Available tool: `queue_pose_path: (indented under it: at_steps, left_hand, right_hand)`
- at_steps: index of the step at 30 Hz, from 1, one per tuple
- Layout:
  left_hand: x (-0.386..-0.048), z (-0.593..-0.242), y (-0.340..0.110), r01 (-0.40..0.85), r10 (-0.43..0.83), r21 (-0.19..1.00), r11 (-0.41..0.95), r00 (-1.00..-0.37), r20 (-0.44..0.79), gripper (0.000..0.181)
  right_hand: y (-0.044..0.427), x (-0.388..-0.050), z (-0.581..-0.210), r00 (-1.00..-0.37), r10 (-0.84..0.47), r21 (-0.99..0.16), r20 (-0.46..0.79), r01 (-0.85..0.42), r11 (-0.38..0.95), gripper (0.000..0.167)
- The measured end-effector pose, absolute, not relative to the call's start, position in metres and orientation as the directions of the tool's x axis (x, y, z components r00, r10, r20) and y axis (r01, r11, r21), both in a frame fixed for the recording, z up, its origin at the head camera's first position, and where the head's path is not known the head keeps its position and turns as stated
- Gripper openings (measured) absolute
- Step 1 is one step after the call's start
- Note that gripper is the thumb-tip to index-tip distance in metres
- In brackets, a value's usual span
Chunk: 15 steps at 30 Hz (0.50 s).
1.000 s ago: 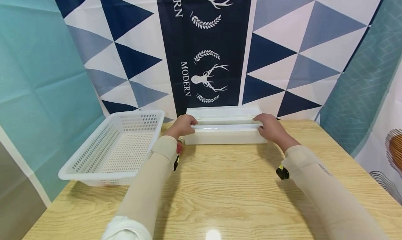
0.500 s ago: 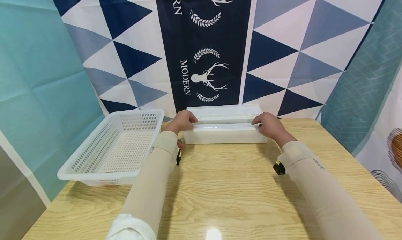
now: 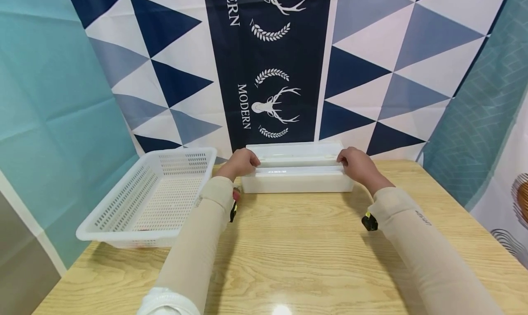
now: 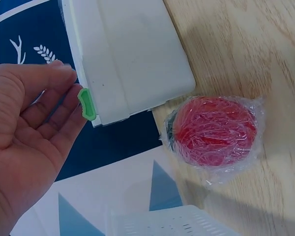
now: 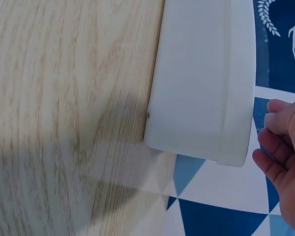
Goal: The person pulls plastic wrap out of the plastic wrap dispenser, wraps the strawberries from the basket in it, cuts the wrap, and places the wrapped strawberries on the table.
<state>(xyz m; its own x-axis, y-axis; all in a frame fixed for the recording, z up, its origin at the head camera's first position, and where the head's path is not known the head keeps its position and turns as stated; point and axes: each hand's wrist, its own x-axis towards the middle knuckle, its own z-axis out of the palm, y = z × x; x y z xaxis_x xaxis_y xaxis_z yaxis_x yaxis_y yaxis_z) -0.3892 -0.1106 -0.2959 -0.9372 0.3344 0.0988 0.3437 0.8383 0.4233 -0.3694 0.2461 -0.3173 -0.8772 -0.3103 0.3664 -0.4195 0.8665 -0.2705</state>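
Note:
A long white plastic-wrap dispenser box (image 3: 297, 184) stands at the back of the table, its lid (image 3: 294, 150) tipped back. At its left end my left hand (image 3: 240, 163) has thumb and forefinger pinched together, on what appears to be the edge of clear plastic wrap. A green clip or slider (image 4: 87, 104) sits on the box's edge beside these fingers. My right hand (image 3: 358, 164) pinches likewise at the right end, thumb against forefinger. The film is so transparent that it hardly shows. On the wood near the left end lies a round red fruit (image 4: 215, 132) wrapped in film.
A white perforated basket (image 3: 123, 236) stands to the left on the wooden table (image 3: 297, 251). Patterned cloth (image 3: 284, 76) hangs right behind the dispenser. A small dark device (image 3: 370, 222) hangs under the right wrist.
My right hand has shifted slightly to the right, and its fingers have drawn closer together. The left hand stays at the left end of the dispenser. The box keeps its place.

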Motion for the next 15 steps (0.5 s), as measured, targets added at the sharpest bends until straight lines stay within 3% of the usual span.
queue_pose_path:
  at_steps: [15]
  left_hand:
    - [-0.386, -0.299, -0.095, 0.436, 0.433, 0.206, 0.876, -0.899, 0.062, 0.01]
  right_hand:
    - [0.251, -0.374, -0.313, -0.889, -0.379, -0.267, 0.257, -0.442, 0.857, 0.028]
